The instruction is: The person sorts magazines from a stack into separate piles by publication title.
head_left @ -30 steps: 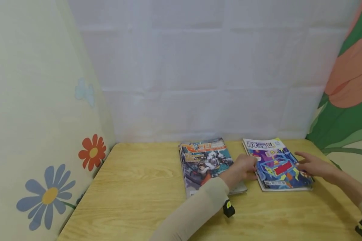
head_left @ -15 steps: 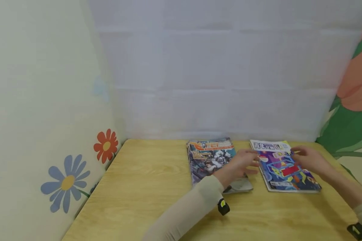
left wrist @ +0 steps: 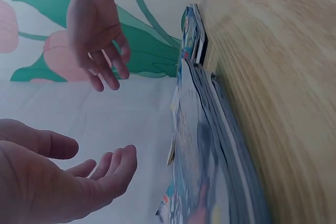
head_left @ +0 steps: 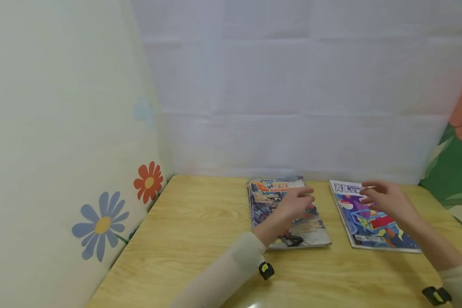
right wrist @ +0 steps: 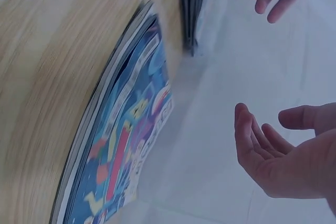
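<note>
magazine stack (head_left: 265, 207) below left hand (head_left: 291, 207); purple stack (head_left: 374, 223) below right hand (head_left: 391, 201)

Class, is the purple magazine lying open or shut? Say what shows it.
Shut: the purple magazine lies flat, its cover facing up, with no inside pages spread out.

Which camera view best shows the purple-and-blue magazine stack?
Right wrist: the magazine stack appears close, unblocked, cover and layered edges visible, though cropped. The head view shows its cover partly behind the right hand; left wrist, only a small part.
</note>
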`<action>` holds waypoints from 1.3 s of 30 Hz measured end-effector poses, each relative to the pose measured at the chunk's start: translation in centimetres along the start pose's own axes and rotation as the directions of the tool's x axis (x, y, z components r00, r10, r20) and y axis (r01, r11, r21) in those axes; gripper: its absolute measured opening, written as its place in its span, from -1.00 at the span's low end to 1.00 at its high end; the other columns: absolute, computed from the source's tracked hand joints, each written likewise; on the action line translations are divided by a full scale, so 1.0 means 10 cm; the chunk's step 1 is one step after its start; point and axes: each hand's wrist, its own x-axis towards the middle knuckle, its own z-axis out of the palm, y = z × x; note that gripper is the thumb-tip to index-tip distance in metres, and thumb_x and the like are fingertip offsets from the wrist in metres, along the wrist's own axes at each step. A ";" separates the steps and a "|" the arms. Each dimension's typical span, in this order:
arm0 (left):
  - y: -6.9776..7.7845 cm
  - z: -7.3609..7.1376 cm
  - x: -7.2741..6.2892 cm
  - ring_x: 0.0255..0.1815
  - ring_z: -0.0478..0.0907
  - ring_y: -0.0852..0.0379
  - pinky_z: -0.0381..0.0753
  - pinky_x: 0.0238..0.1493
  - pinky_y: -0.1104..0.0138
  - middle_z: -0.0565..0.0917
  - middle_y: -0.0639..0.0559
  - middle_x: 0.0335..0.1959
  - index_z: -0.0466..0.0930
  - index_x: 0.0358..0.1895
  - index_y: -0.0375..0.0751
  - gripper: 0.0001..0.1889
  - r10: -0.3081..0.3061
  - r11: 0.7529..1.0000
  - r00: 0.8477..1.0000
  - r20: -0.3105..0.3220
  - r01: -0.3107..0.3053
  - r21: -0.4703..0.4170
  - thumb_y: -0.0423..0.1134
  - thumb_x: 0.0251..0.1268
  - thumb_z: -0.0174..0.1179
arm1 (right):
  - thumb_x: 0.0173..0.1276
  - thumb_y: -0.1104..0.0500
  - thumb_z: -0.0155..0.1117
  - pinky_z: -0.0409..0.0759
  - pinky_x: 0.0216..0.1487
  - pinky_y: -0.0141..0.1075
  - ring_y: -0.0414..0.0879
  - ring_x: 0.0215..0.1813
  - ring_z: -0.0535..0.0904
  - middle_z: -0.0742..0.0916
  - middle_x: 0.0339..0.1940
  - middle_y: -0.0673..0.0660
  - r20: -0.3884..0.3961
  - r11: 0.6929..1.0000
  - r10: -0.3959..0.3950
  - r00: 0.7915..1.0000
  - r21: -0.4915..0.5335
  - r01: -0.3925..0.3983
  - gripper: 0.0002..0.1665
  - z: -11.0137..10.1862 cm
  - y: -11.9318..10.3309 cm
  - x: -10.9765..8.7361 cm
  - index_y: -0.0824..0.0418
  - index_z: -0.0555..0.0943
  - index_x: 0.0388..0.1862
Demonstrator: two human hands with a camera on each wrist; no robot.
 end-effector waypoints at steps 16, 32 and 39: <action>-0.15 -0.44 -0.16 -0.05 0.61 -0.01 0.66 -0.11 0.04 0.67 -0.06 0.10 0.58 0.31 -0.16 -0.57 0.074 0.979 0.992 -0.098 -0.054 0.196 -0.36 0.41 0.08 | 0.65 0.08 0.03 0.72 -0.04 -0.14 0.20 0.08 0.67 0.58 0.23 0.51 0.118 0.989 0.031 0.993 0.143 -0.048 -0.36 0.29 -0.01 0.06 0.56 0.28 0.43; -0.21 -0.86 -0.20 0.11 0.56 -0.10 0.59 0.01 0.14 0.57 -0.26 0.24 0.55 0.31 -0.28 -0.57 0.074 0.981 0.979 -0.192 -0.037 0.193 -0.37 0.41 0.07 | 0.66 0.11 0.00 0.68 0.06 -0.11 0.29 0.20 0.58 0.46 0.34 0.56 0.153 0.986 0.055 0.987 0.145 -0.078 -0.38 0.54 -0.03 0.23 0.56 0.27 0.45; -0.19 -0.97 -0.17 0.04 0.53 -0.15 0.44 -0.28 0.18 0.52 -0.27 0.28 0.45 0.41 -0.29 -0.48 0.016 0.982 0.979 -0.203 0.022 0.186 -0.34 0.40 0.08 | 0.66 0.07 0.01 0.66 0.10 -0.03 0.31 0.21 0.57 0.42 0.36 0.58 0.254 0.983 0.124 0.959 0.099 -0.154 -0.31 0.56 0.00 0.29 0.54 0.19 0.50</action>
